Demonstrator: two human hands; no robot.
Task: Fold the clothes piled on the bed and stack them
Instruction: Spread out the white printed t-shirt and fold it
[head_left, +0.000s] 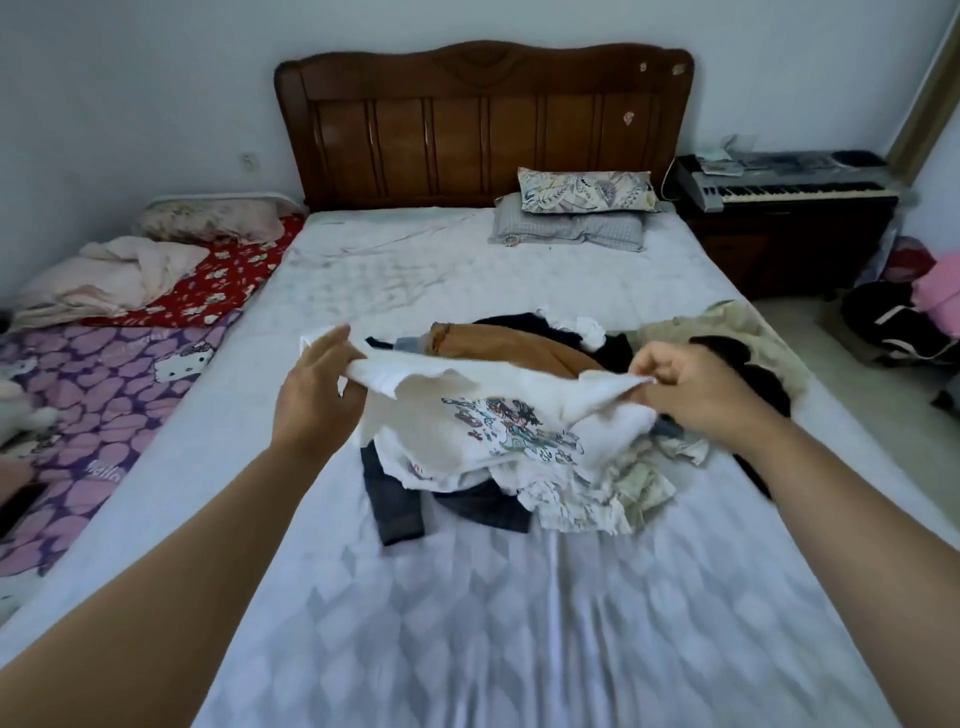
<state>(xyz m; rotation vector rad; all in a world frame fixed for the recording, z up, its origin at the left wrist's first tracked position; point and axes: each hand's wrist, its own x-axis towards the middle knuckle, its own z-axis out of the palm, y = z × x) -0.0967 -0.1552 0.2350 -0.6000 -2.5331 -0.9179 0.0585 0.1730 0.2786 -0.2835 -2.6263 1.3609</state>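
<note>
- Left hand (317, 387) pinching white shirt (467, 415) edge.
- Right hand (691, 387) pinching opposite edge.
- Shirt stretched above clothes pile (545, 467), mid-bed (519, 623), toward right edge.

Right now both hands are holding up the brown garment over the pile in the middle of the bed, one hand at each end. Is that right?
Not quite. The head view shows the left hand and right hand holding a white printed T-shirt, one at each end, over the pile on the bed. The brown garment lies behind, untouched.
</note>
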